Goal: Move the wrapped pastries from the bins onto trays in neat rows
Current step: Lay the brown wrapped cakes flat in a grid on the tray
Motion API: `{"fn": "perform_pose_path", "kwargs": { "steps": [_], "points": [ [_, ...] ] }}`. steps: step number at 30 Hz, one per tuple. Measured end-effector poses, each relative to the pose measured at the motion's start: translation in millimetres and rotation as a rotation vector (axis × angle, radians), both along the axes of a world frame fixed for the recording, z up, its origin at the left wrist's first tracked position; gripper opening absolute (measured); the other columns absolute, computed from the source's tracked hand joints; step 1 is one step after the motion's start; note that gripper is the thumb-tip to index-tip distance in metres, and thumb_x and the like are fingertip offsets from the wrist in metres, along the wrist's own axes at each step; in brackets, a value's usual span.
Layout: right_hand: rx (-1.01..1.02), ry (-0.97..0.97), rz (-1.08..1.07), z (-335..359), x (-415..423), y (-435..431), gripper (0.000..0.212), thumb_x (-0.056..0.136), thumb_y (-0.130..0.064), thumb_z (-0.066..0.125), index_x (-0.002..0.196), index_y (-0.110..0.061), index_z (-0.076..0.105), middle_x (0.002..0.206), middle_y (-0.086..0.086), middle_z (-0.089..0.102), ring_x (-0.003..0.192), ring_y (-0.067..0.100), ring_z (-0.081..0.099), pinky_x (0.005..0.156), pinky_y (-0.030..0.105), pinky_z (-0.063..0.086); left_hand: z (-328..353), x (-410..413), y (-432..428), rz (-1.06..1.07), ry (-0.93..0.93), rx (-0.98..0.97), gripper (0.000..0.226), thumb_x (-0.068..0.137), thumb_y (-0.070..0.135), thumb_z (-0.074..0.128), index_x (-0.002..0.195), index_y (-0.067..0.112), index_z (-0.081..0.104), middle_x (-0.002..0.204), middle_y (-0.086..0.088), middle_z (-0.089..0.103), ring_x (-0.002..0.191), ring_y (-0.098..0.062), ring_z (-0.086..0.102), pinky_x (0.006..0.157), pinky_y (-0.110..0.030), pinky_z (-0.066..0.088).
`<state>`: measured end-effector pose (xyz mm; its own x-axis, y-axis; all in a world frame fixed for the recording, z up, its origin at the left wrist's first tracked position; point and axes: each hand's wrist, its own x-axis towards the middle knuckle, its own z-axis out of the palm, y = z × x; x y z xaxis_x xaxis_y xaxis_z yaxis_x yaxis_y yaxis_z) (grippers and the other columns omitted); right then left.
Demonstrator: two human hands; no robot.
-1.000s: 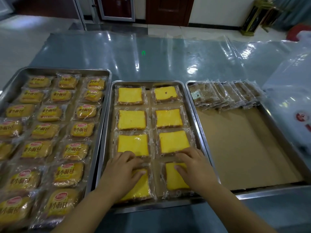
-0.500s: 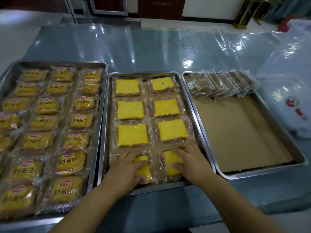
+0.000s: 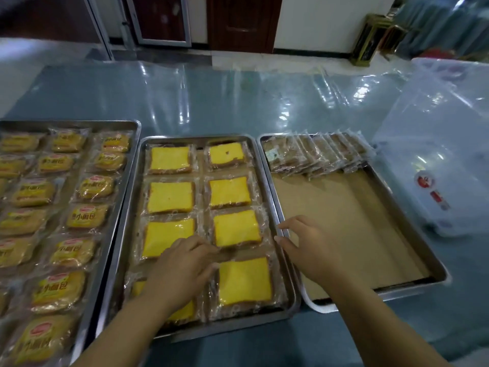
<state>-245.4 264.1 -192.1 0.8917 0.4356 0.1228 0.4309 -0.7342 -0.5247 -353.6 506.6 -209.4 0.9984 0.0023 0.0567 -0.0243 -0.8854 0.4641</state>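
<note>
Wrapped yellow cake slices [image 3: 229, 193] lie flat in two columns running along the middle tray's [image 3: 275, 207] long axis. The left hand [image 3: 182, 268] rests flat, fingers spread, on the nearest left slice; the right hand [image 3: 307, 247] hovers open and empty over the tray's right rim.

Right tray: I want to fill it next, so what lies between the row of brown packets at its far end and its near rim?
Head view: only bare brown paper liner; the right hand overlaps its left edge.

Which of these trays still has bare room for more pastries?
The right tray: its brown paper is bare from the overlapping row of packets at the far end to the near rim. The middle tray and left tray are packed full.
</note>
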Motion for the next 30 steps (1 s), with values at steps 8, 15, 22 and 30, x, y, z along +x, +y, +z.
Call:
{"fn": "perform_pose_path", "kwargs": {
  "steps": [8, 15, 22, 30],
  "points": [
    [-0.086, 0.175, -0.012, -13.9, 85.9, -75.0, 0.025, 0.089, -0.031, 0.061, 0.110, -0.020, 0.064, 0.108, -0.006, 0.059, 0.088, 0.008, 0.054, 0.073, 0.018, 0.039, 4.0, 71.6, -74.3, 0.136, -0.015, -0.085, 0.022, 0.084, 0.035, 0.065, 0.105, 0.030, 0.066, 0.104, 0.018, 0.058, 0.101, -0.008, 0.053, 0.080, -0.025, 0.040],
    [-0.191, 0.147, -0.022, -12.9, 159.4, -102.6, 0.032, 0.090, -0.036, 0.056, 0.118, -0.021, 0.058, 0.110, -0.004, 0.063, 0.090, 0.016, 0.060, 0.066, 0.025, 0.042, 12.0, 137.7, -130.1, 0.188, -0.029, -0.062, 0.023, 0.085, 0.034, 0.065, 0.105, 0.023, 0.068, 0.104, 0.008, 0.062, 0.101, -0.015, 0.053, 0.082, -0.025, 0.041],
    [-0.116, 0.078, -0.036, -3.7, 223.1, -83.4, 0.042, 0.089, -0.035, 0.058, 0.126, -0.016, 0.051, 0.115, 0.004, 0.059, 0.099, 0.023, 0.056, 0.076, 0.033, 0.048, 16.8, 203.5, -140.3, 0.175, -0.027, -0.050, 0.026, 0.087, 0.032, 0.062, 0.110, 0.020, 0.065, 0.106, 0.004, 0.059, 0.104, -0.015, 0.050, 0.088, -0.024, 0.037],
    [-0.245, 0.268, -0.032, -13.5, 260.2, -54.5, 0.043, 0.092, -0.042, 0.053, 0.127, -0.016, 0.052, 0.138, 0.005, 0.035, 0.109, 0.025, 0.054, 0.092, 0.043, 0.048, -0.8, 270.9, -130.6, 0.171, 0.032, 0.021, 0.058, 0.089, 0.021, 0.058, 0.142, 0.020, 0.033, 0.144, -0.001, 0.031, 0.130, -0.019, 0.032, 0.105, -0.032, 0.034]
  ]
}}
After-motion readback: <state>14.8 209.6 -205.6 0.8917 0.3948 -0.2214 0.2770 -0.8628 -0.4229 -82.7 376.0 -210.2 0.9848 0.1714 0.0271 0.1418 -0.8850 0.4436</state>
